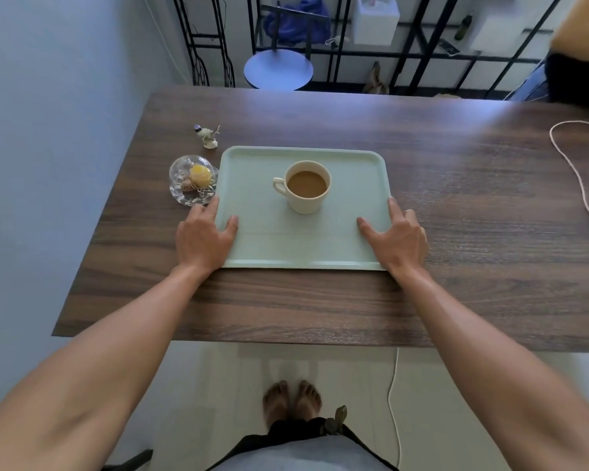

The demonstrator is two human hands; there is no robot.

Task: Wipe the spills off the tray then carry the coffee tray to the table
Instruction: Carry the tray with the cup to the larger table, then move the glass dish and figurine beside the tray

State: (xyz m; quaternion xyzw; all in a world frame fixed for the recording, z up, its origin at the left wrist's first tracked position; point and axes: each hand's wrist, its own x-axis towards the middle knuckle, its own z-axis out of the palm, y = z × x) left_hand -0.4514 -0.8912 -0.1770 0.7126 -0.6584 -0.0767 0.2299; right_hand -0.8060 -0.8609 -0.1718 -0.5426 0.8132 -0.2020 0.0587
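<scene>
The pale green tray (pixel 303 239) lies flat on the wooden table (pixel 456 185), its near edge set back from the table's front edge, and both hands rest on its two near corners. The left hand (pixel 203 237) is spread, thumb lying on the tray floor and fingers running up along the outer rim; the right hand (pixel 397 237) mirrors it on the opposite side. Neither hand is curled under the rim, so the grip looks like a steadying or releasing touch and not a lift, and I judge the tray to be set down. Between the two hands and a little beyond them stands the cup (pixel 306 186), full of milky coffee, handle turned toward the left hand; holding both corners evenly keeps the liquid level. No spill shows on the tray floor. Just beyond the left fingertips sits a glass dome dish (pixel 193 180), almost touching the tray's side, with a small bird figurine (pixel 207 134) farther on. A white cord (pixel 572 164) trails well off beyond the right hand.
</scene>
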